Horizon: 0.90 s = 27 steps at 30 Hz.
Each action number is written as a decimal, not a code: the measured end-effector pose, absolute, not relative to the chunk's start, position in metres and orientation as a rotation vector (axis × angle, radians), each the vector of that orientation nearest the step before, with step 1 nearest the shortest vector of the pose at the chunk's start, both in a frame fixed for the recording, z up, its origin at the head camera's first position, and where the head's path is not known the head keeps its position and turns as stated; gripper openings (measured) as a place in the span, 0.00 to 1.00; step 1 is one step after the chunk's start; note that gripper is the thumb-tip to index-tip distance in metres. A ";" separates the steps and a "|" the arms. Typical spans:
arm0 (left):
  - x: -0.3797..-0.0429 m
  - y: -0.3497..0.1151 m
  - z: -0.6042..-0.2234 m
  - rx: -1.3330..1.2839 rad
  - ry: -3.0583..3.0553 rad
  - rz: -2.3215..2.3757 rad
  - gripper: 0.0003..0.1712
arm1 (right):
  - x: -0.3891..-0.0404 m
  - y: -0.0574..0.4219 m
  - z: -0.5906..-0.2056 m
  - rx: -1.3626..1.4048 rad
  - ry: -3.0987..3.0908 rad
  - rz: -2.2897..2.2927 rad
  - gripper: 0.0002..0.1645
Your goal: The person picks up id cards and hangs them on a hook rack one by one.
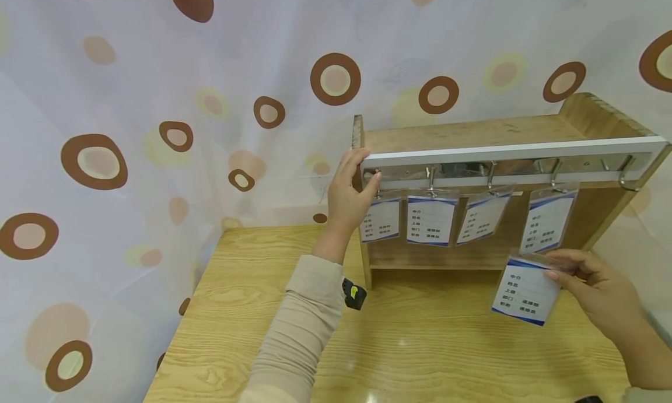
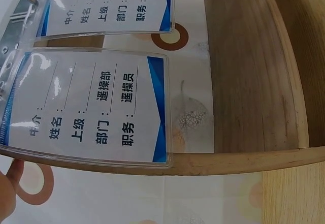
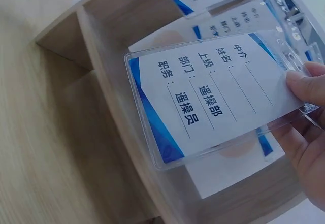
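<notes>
My left hand (image 1: 346, 196) grips the upper left corner of a wooden shelf rack (image 1: 462, 136), with its thumb on the front and its other fingers over the edge. Between thumb and fingers, my right hand (image 1: 604, 292) pinches the top edge of a clear-sleeved name badge (image 1: 527, 291). The badge is held in front of the rack, below its right part, with its printed face showing in the right wrist view. Several similar badges (image 1: 431, 219) hang from metal hooks along the rack's front. The hook at the far right (image 1: 625, 172) carries no badge.
The rack stands on a wood-grain table (image 1: 252, 309) against a white cloth (image 1: 157, 53) with brown circles. A small black object with a yellow mark (image 1: 354, 294) shows beside my left forearm. Part of another dark item (image 1: 589, 399) appears at the bottom edge.
</notes>
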<state>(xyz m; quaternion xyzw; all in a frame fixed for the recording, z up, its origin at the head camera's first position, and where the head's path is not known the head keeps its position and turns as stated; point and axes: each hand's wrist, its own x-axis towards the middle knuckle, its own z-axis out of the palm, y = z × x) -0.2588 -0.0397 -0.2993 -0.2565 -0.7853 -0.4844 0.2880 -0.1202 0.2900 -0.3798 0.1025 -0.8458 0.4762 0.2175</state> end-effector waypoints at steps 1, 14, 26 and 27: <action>-0.259 -0.040 -0.299 -0.686 -2.096 -1.291 0.23 | -0.120 0.292 -0.377 0.259 -2.337 1.314 0.17; -0.257 -0.037 -0.300 -0.684 -2.113 -1.290 0.23 | -0.145 0.335 -0.359 0.362 -1.962 1.488 0.18; -0.258 -0.037 -0.300 -0.687 -2.119 -1.274 0.23 | -0.159 0.354 -0.337 0.113 -2.067 1.227 0.22; -0.258 -0.037 -0.300 -0.688 -2.117 -1.271 0.23 | -0.160 0.356 -0.336 0.096 -2.087 1.200 0.22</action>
